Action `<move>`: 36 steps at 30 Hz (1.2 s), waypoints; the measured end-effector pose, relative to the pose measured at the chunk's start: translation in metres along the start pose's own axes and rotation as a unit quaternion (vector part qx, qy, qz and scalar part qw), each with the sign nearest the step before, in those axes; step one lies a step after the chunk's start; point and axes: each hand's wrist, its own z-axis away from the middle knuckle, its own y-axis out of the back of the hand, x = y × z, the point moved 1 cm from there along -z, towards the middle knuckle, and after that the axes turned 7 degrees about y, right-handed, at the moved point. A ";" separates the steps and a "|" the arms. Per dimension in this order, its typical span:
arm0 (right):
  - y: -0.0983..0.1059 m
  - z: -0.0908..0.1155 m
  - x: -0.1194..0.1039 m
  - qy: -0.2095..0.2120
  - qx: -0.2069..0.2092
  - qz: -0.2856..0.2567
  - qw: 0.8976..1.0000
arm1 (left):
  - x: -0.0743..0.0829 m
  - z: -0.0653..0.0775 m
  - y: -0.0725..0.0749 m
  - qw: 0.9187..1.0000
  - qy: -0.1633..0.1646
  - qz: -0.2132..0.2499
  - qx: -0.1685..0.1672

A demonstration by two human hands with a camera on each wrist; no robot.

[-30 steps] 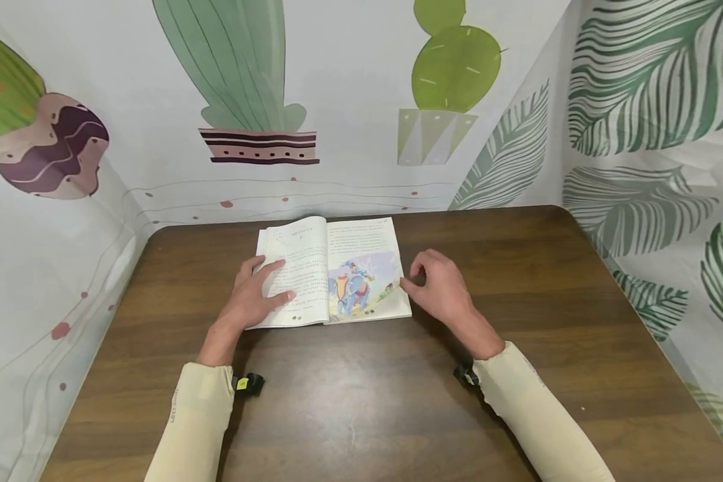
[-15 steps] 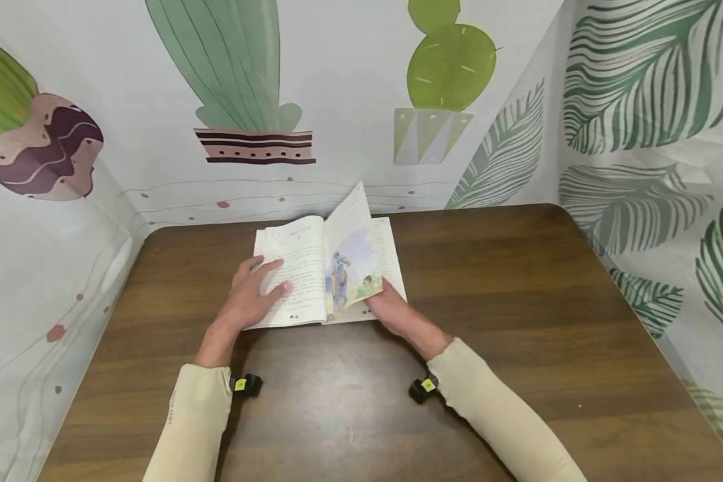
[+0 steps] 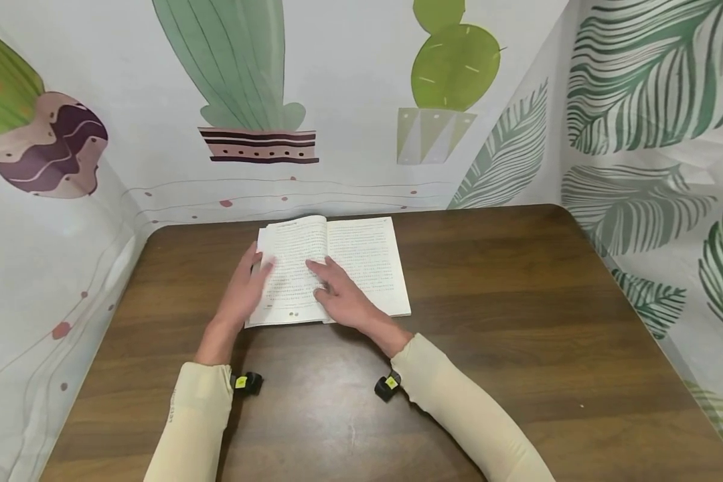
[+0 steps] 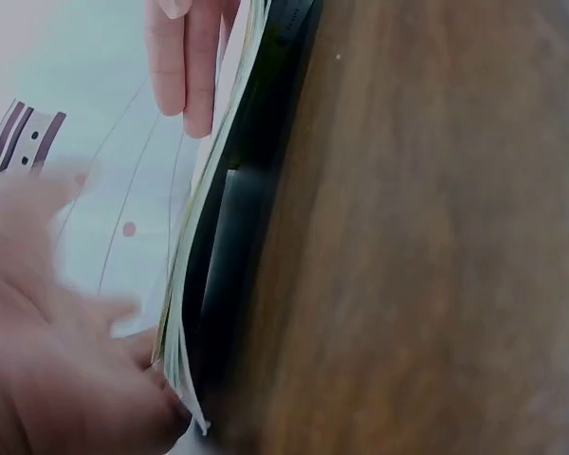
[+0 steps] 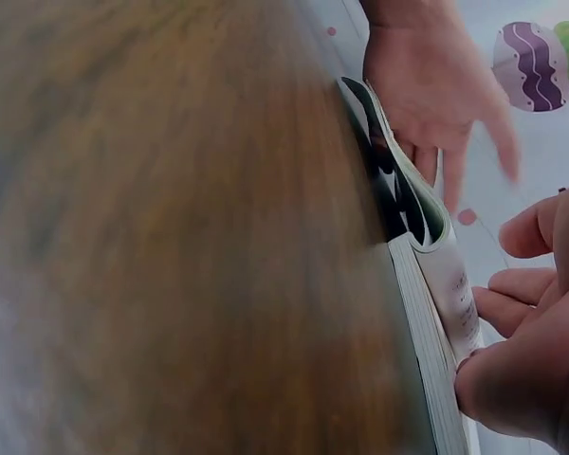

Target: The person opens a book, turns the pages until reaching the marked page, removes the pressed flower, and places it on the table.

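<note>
One open book, on the worktop near its far edge, mid-frame; wall behind, across the top of the frame. Left hand at the book's left edge, left of centre. Right hand across the book's lower edge, fingers over the left page, mid-frame.

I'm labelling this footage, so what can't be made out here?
- Book: print too small to read, head view; some hidden by the right grip.
- Left grip: blurred and cut off by the left edge, left wrist view.
- Right sleeve: cut off by the bottom edge, head view.
</note>
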 end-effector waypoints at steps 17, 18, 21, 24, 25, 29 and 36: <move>0.044 0.021 0.005 0.066 -0.126 0.274 0.951 | 0.000 0.000 -0.006 0.977 -0.070 -0.196 -0.053; 0.046 0.023 0.005 0.070 -0.132 0.287 0.946 | 0.000 0.000 -0.006 0.977 -0.071 -0.196 -0.053; 0.049 0.025 0.004 0.085 -0.141 0.327 0.931 | 0.001 0.000 -0.006 0.977 -0.070 -0.195 -0.055; 0.049 0.025 0.001 0.092 -0.146 0.344 0.923 | 0.000 0.002 -0.006 0.977 -0.067 -0.193 -0.056; 0.049 0.025 0.001 0.095 -0.148 0.347 0.921 | 0.000 0.002 -0.006 0.977 -0.066 -0.193 -0.056; 0.050 0.027 -0.003 0.102 -0.159 0.347 0.919 | -0.002 0.003 -0.006 0.978 -0.064 -0.192 -0.054; 0.058 0.037 -0.004 0.156 -0.156 0.349 0.911 | -0.002 0.004 -0.006 0.978 -0.063 -0.193 -0.055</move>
